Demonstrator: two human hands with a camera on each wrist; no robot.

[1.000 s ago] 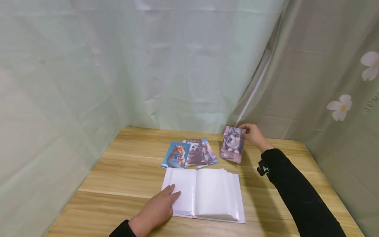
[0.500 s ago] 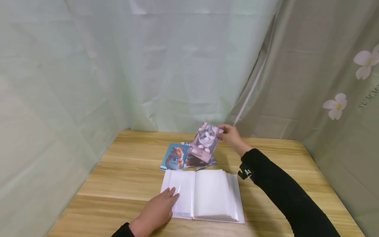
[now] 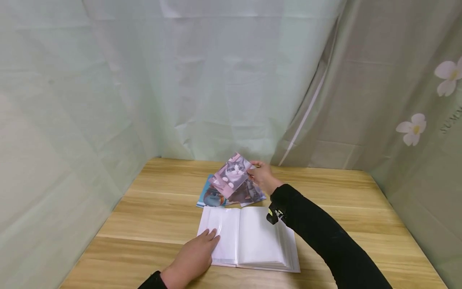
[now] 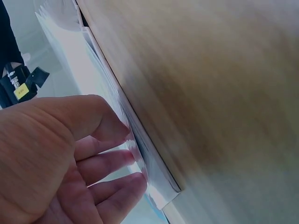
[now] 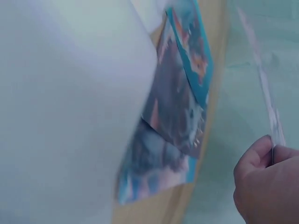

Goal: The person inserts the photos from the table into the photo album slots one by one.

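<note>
My right hand [image 3: 265, 178] pinches a cat photo card [image 3: 232, 173] by its right edge, holding it tilted above the other cards. In the right wrist view this held card [image 5: 266, 93] appears nearly edge-on. Below lie a blue hamster card [image 3: 213, 198], partly covered by it in the head view, a dark animal card [image 5: 173, 98] and a pale purple-blue card [image 5: 152, 163], overlapping. In front of them a white photo album [image 3: 258, 237] lies open at blank pages. My left hand [image 3: 195, 255] rests on its left page, fingers extended, near the outer edge.
The wooden table [image 3: 151, 216] extends around the album and cards. Pale curtains [image 3: 223, 80] hang along the back and both sides. A small black device [image 3: 276, 214] is strapped at the right wrist.
My right hand has carried the cat card leftward from beside the other cards to over them, tilting it further. The left hand and the album have stayed nearly in place.
</note>
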